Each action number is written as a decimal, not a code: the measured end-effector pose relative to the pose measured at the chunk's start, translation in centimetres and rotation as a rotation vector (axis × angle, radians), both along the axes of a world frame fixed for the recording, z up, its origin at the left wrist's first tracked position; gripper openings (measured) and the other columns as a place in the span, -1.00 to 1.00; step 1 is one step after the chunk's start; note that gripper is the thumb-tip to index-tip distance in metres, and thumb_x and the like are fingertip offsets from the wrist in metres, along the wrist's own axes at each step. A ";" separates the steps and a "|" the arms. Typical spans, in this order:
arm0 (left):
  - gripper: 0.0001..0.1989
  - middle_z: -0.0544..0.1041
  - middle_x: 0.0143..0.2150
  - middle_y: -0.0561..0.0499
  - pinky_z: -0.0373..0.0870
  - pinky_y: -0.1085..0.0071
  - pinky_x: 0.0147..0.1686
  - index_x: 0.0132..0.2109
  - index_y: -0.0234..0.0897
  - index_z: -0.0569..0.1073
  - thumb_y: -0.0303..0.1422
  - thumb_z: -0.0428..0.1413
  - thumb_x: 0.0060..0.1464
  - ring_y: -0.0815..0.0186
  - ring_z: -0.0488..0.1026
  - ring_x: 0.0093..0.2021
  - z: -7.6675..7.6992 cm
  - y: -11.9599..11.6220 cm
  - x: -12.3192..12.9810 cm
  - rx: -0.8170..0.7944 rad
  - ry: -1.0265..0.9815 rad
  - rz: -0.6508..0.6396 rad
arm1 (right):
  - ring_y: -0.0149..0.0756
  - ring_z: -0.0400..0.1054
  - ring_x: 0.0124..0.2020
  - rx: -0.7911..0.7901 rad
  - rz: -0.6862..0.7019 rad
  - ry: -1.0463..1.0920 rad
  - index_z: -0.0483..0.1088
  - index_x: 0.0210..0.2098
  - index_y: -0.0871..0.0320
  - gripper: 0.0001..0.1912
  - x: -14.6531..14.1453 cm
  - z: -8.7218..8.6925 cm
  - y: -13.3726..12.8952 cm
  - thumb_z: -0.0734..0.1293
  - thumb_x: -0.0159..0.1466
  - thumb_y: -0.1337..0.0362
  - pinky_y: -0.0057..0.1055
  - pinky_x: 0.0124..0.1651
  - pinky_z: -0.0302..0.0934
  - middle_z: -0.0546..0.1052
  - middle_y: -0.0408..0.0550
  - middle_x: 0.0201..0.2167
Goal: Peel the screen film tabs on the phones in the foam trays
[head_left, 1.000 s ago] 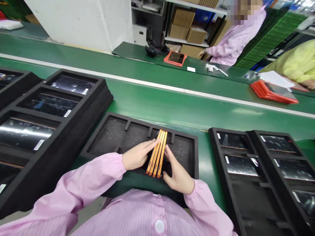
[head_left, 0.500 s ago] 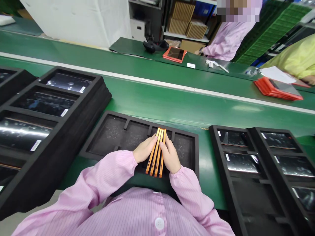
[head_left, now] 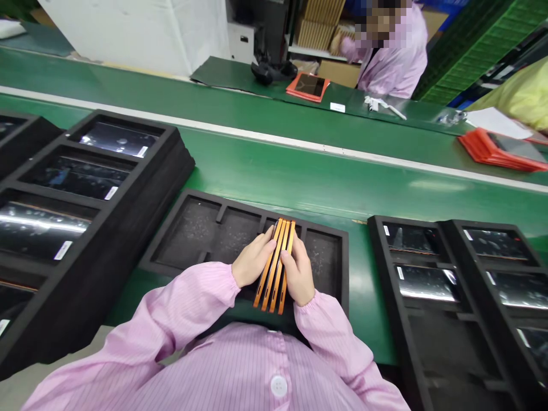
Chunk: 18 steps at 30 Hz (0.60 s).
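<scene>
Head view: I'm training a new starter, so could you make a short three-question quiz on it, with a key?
1. How many orange-edged phones stand between the left hand and the right hand?
a) two b) four c) seven
2. True or false: only the left hand touches the phones.
3. Fill in: the tray in front of the person is ____ in colour.
Key: 1 b; 2 false, both hands do; 3 black.

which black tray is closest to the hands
The middle tray, under the orange-edged slabs held between left hand and right hand; the left-side trays and right-side trays lie farther off.
</scene>
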<state>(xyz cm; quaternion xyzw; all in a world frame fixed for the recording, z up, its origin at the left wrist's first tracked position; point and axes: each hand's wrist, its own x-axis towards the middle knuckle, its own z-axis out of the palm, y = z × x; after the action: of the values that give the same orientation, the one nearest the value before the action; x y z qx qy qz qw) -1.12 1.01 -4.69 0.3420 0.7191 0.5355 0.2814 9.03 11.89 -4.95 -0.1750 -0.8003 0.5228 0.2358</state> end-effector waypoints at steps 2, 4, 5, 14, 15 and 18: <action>-0.47 0.35 0.24 -0.14 0.03 0.16 0.36 0.30 -0.28 0.23 -0.13 -0.22 0.32 0.15 0.20 0.31 0.0 0.0 0.0 0.004 -0.004 0.004 | -0.09 0.16 0.27 -0.003 -0.008 0.001 0.12 0.34 0.08 -0.42 0.0 0.0 -0.1 0.18 0.36 0.12 -0.06 0.34 0.04 0.30 0.08 0.22; -0.49 0.37 0.21 -0.11 0.05 0.18 0.35 0.28 -0.24 0.25 -0.12 -0.21 0.32 0.16 0.22 0.29 -0.1 -0.1 -0.1 0.008 -0.019 0.011 | -0.09 0.16 0.27 -0.036 -0.008 -0.002 0.11 0.35 0.08 -0.40 0.0 0.0 -0.2 0.19 0.35 0.11 -0.06 0.34 0.04 0.28 0.07 0.24; -0.49 0.39 0.18 -0.10 0.08 0.19 0.33 0.27 -0.23 0.27 -0.11 -0.21 0.32 0.16 0.25 0.27 -0.2 0.0 -0.1 0.005 -0.029 0.011 | -0.09 0.17 0.27 -0.078 0.004 -0.008 0.08 0.36 0.07 -0.39 -0.1 -0.1 -0.2 0.19 0.35 0.11 -0.07 0.33 0.06 0.27 0.06 0.26; -0.42 0.24 0.28 -0.15 -0.09 0.12 0.40 0.32 -0.22 0.18 -0.02 -0.15 0.28 0.13 0.06 0.38 -0.4 0.5 -0.2 0.023 -0.222 -0.044 | -0.11 0.24 0.25 -0.281 0.143 -0.006 -0.30 0.43 0.03 -0.07 -0.2 0.9 -0.1 0.31 0.28 0.02 -0.12 0.26 0.19 0.14 0.09 0.35; -0.38 0.17 0.35 -0.14 -0.14 0.10 0.41 0.35 -0.20 0.11 -0.02 -0.10 0.26 0.12 -0.01 0.41 0.0 0.5 -0.3 0.075 -0.251 -0.089 | -0.10 0.26 0.24 -0.266 0.140 0.015 -0.36 0.43 0.03 -0.03 -0.1 1.3 -0.1 0.32 0.27 0.00 -0.11 0.24 0.22 0.13 0.11 0.35; -0.11 -0.01 0.44 -0.16 -0.10 0.06 0.40 0.42 -0.17 -0.11 -0.02 0.13 0.11 0.04 -0.05 0.43 1.5 0.2 -1.1 0.236 -0.214 -0.238 | -0.08 0.24 0.25 -0.150 0.178 0.094 -0.56 0.40 0.04 0.13 0.2 2.4 0.4 0.36 0.23 -0.04 -0.07 0.25 0.20 0.14 0.18 0.33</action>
<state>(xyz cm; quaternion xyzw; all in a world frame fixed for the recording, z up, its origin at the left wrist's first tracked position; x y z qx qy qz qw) -2.25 1.20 -3.17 0.3964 0.5716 0.6123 0.3758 9.26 12.29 -2.59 -0.0958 -0.7594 0.6077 0.2118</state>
